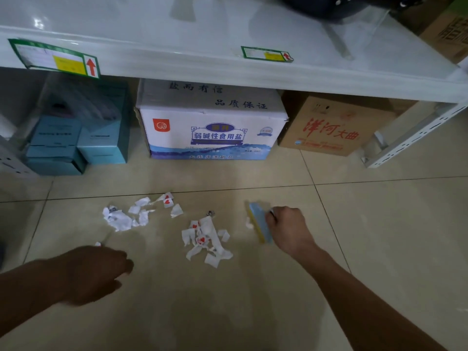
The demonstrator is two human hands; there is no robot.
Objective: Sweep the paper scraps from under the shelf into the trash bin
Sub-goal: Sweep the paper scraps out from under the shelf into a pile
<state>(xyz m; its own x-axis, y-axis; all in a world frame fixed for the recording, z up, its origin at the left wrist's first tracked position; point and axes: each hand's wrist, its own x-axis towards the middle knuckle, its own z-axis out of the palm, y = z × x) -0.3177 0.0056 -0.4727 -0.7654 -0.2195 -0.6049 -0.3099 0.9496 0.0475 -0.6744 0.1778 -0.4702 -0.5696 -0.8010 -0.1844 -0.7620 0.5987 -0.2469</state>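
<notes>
We see the right hand (pixel 287 225) closed around a small blue-and-yellow hand brush (pixel 260 222) at 3 o'clock of the torn white paper scraps (pixel 206 239) on the beige tiled floor (pixel 367 224); left hand (pixel 97 271) loosely curled, empty; white carton (pixel 212 127) reads "弱碱性食用盐"; brown cardboard box (pixel 331 127) reads "洋河大曲".

Lighting: dim, cool, from overhead. Glare: white patches on the glossy shelf (pixel 202 29) top, soft sheen on the floor (pixel 354 224) tiles. Shadow: deep under the shelf; left hand (pixel 98 272) dark. Blur: left hand, teal boxes (pixel 76 143) smeared; carton (pixel 212 133) lettering sharp. Distortion: wide-angle bowing of shelf edge, frame corners darkened.
</notes>
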